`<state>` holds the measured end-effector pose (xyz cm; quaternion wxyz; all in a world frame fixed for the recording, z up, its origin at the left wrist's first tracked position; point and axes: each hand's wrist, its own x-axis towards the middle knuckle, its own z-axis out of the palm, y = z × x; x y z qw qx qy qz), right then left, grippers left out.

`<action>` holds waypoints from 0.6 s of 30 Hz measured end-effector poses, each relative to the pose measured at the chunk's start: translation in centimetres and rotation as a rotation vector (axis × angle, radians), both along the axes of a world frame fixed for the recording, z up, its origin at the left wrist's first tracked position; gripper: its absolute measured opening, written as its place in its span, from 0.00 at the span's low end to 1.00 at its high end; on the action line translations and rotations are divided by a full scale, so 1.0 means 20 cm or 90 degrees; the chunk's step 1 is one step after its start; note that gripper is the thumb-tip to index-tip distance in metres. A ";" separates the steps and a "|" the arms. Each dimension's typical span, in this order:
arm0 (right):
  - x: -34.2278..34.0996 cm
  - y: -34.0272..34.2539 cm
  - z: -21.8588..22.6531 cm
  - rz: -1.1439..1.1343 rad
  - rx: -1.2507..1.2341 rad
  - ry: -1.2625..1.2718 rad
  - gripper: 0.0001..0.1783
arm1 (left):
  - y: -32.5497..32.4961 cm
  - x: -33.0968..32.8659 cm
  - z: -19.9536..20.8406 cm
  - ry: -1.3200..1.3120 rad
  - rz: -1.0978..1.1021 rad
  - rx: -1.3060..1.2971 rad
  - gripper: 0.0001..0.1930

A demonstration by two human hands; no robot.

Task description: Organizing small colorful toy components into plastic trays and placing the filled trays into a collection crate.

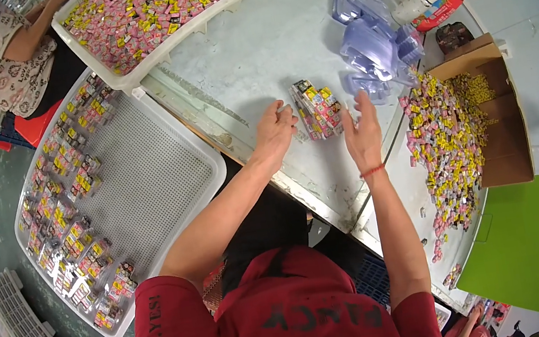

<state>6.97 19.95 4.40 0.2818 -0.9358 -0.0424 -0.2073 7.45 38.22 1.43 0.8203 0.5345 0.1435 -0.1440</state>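
On the pale table in front of me stands a compact cluster of small pink, yellow and black packets (320, 112). Whether a clear container surrounds them I cannot tell. My left hand (274, 131) is on the cluster's left side, its fingers loosely bent and nothing seen in them. On the other side my right hand (364, 130) has its fingers apart, close to the cluster's right edge; contact cannot be made out. Beyond my right hand lies a pile of clear plastic containers (366, 42), some nested.
To the left, a white perforated tray (156, 157) holds several rows of packet-filled clear packs. A white bin (192, 25) of loose packets stands at the back. Right are a packet heap (444, 149), a cardboard box (503, 147) and a green board (528, 245). Another person (13, 60) sits at far left.
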 end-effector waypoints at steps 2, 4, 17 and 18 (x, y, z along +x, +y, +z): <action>0.13 0.04 0.00 -0.019 -0.026 0.108 0.27 | -0.02 0.03 0.00 0.017 -0.002 0.009 0.26; 0.19 0.07 0.00 -0.035 -0.055 0.215 0.24 | -0.04 0.07 0.01 0.033 -0.002 0.016 0.26; 0.31 -0.07 -0.22 0.237 -0.345 0.121 0.13 | -0.10 0.24 0.03 0.032 -0.038 0.122 0.25; 0.31 -0.07 -0.25 0.267 -0.311 0.077 0.12 | -0.15 0.29 -0.13 0.017 -0.042 0.057 0.23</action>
